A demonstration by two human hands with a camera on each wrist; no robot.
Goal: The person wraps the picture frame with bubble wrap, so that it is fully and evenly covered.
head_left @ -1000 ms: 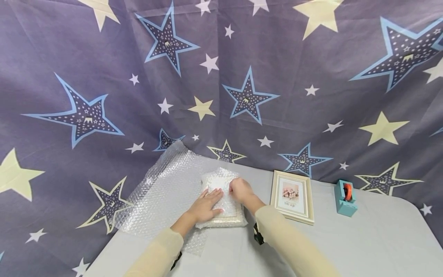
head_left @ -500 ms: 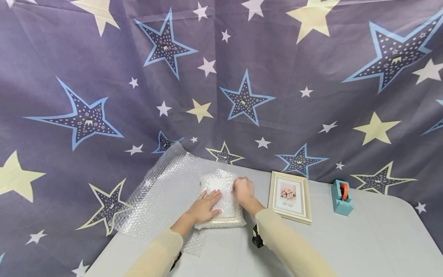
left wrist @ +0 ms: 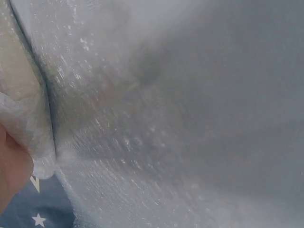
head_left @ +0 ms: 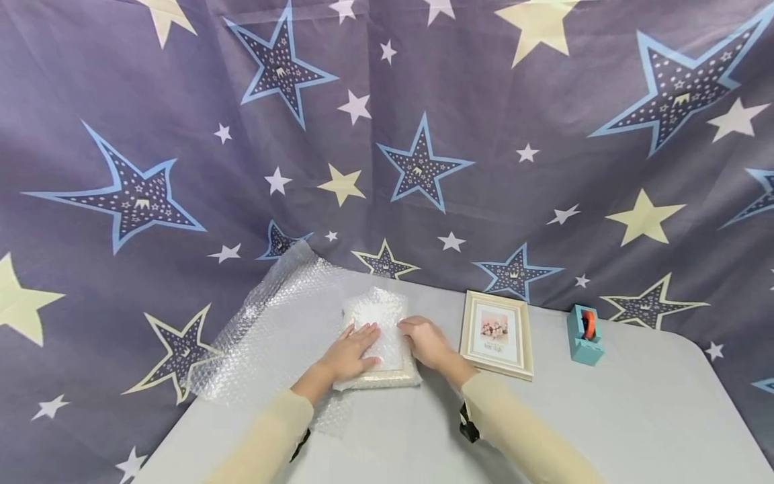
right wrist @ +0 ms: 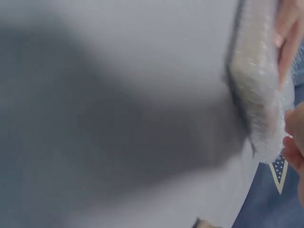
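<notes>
A picture frame wrapped in bubble wrap (head_left: 387, 378) lies face up on the table, its pale border showing through the film. My left hand (head_left: 349, 354) rests on its left part with the fingers straight and spread. At the right edge of this bundle, my right hand (head_left: 429, 343) touches the wrap with bent fingers. In the right wrist view, curled fingertips (right wrist: 288, 142) come close to the wrapped edge; I cannot tell whether they pinch the film. The left wrist view shows part of the left hand (left wrist: 14, 166) against the bundle's side.
A loose sheet of bubble wrap (head_left: 272, 336) spreads left of the bundle, its far corner against the starry curtain (head_left: 423, 74). To the right lie an unwrapped picture frame (head_left: 497, 335) and a teal tape dispenser (head_left: 584, 336) with an orange core. The grey table (head_left: 653, 417) continues rightward.
My right hand has slid a little toward me along the bundle's right edge, and its fist-like shape has flattened. My left hand stays on the bundle. The head view has shifted slightly.
</notes>
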